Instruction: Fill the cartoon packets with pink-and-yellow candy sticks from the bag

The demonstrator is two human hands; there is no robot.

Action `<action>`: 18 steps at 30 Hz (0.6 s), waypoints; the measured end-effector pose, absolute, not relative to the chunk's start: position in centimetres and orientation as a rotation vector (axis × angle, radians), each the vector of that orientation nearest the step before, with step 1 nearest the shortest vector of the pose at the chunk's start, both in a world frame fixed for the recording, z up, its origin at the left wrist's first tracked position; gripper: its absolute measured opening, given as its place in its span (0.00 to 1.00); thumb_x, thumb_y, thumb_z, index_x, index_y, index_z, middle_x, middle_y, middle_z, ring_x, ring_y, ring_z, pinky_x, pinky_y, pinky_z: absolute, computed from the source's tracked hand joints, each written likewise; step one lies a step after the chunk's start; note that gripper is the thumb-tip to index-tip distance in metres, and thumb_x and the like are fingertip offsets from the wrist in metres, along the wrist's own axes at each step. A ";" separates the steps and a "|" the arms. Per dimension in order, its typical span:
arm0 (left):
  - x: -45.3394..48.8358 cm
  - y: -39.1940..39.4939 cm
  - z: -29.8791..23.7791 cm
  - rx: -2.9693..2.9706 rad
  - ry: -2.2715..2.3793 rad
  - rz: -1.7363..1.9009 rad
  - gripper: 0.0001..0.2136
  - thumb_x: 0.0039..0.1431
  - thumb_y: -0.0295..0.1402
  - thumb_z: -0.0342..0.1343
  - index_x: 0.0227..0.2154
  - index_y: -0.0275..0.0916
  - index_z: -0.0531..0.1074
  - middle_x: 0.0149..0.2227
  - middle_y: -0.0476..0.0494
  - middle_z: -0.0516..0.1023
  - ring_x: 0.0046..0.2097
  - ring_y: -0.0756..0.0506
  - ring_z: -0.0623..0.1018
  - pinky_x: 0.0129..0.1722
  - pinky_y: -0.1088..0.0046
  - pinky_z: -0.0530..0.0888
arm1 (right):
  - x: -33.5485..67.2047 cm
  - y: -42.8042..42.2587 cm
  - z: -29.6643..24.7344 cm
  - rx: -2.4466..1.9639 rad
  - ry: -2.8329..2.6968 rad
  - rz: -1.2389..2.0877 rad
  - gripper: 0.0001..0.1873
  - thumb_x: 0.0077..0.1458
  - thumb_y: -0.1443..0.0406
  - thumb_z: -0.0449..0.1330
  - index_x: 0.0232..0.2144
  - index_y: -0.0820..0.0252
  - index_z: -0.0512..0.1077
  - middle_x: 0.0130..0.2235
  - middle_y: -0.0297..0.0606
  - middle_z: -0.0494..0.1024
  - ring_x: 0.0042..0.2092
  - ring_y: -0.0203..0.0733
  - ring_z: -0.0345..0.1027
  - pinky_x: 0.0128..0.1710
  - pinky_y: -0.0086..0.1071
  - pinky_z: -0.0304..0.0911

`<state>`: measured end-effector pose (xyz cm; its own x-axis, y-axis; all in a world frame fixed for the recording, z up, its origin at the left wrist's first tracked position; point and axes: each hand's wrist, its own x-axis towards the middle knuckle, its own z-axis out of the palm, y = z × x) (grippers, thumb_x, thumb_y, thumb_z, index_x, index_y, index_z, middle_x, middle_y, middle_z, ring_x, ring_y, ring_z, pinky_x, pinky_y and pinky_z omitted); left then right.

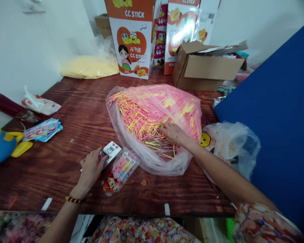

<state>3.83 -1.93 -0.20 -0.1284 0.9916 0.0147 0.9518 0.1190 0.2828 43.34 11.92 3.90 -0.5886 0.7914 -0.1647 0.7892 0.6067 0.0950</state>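
By the look of it, at the picking step: reaching w/ R hand [174,133] into the open mouth of a clear plastic bag [164,167], w/ fingertips among loose pink + yellow sticks [131,116]. W/ bag + sticks lying mid-table [83,108], ahead of both hands. Next move prob. calls for closing fingertips on a few sticks only, then clearing the bag rim w/o snagging film; easy to drag up extras from such a tangle.

Holding R hand palm down, fingers part bent + slightly spread, touching sticks; can't tell if pinching any, w/ tips lost in the pile.

Resting L hand [91,166] palm down on a white card pack [112,150] w/ barcode, nearer the front edge; fingers loosely curled over it, neither flat nor clenched; can't tell if gripping or just steadying, w/ underside out of view. Just right of that: a clear printed packet [121,170], pink + yellow pieces inside, lying flat, apparently touched by neither hand; near bag film, can't tell if touching
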 end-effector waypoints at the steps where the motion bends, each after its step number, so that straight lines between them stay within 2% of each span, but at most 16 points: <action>1: 3.8 -1.9 -0.2 1.943 2.213 0.323 0.22 0.65 0.42 0.46 0.57 0.36 0.67 0.53 0.32 0.75 0.54 0.34 0.73 0.51 0.55 0.68 | 43.4 12.3 3.9 1.265 2.665 0.015 0.20 0.57 0.69 0.57 0.53 0.63 0.70 0.55 0.53 0.70 0.53 0.54 0.64 0.50 0.42 0.57; 5: 3.3 -1.6 -0.3 1.914 2.176 0.336 0.21 0.64 0.43 0.47 0.54 0.38 0.70 0.52 0.34 0.75 0.54 0.35 0.73 0.51 0.56 0.69 | 43.4 13.3 3.5 1.170 2.733 0.065 0.15 0.59 0.69 0.55 0.48 0.63 0.72 0.57 0.52 0.69 0.52 0.53 0.63 0.50 0.42 0.53; 8: 2.8 -1.3 -0.3 1.915 2.116 0.400 0.20 0.63 0.45 0.48 0.52 0.40 0.72 0.51 0.36 0.75 0.53 0.36 0.73 0.52 0.58 0.68 | 43.6 13.6 2.6 1.128 2.767 0.131 0.14 0.63 0.69 0.49 0.46 0.64 0.72 0.54 0.51 0.72 0.51 0.53 0.63 0.49 0.42 0.53; 11: 2.5 -1.0 -0.1 1.894 2.074 0.445 0.21 0.63 0.45 0.48 0.51 0.38 0.72 0.50 0.36 0.75 0.53 0.37 0.73 0.52 0.59 0.68 | 43.7 13.9 1.8 1.158 2.771 0.117 0.14 0.63 0.71 0.48 0.46 0.64 0.71 0.52 0.51 0.73 0.50 0.52 0.63 0.49 0.42 0.53; 15: 2.9 -0.2 0.0 1.887 2.080 0.457 0.20 0.63 0.45 0.48 0.51 0.39 0.72 0.51 0.36 0.76 0.53 0.37 0.73 0.51 0.59 0.68 | 43.4 14.0 1.2 1.386 2.767 -0.132 0.15 0.61 0.74 0.47 0.45 0.64 0.71 0.48 0.49 0.75 0.50 0.49 0.64 0.53 0.42 0.51; 18: 3.5 0.2 0.1 1.904 2.105 0.418 0.19 0.62 0.44 0.50 0.49 0.40 0.73 0.50 0.37 0.77 0.53 0.36 0.73 0.50 0.58 0.68 | 42.8 13.6 1.2 1.652 2.816 -0.479 0.13 0.63 0.68 0.47 0.42 0.62 0.70 0.40 0.43 0.77 0.43 0.46 0.66 0.51 0.40 0.55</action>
<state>3.55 0.22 0.09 -0.0984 0.9951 -0.0083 0.9166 0.0939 0.3887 42.82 13.64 1.18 -0.4893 0.8721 -0.0100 0.8264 0.4599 -0.3248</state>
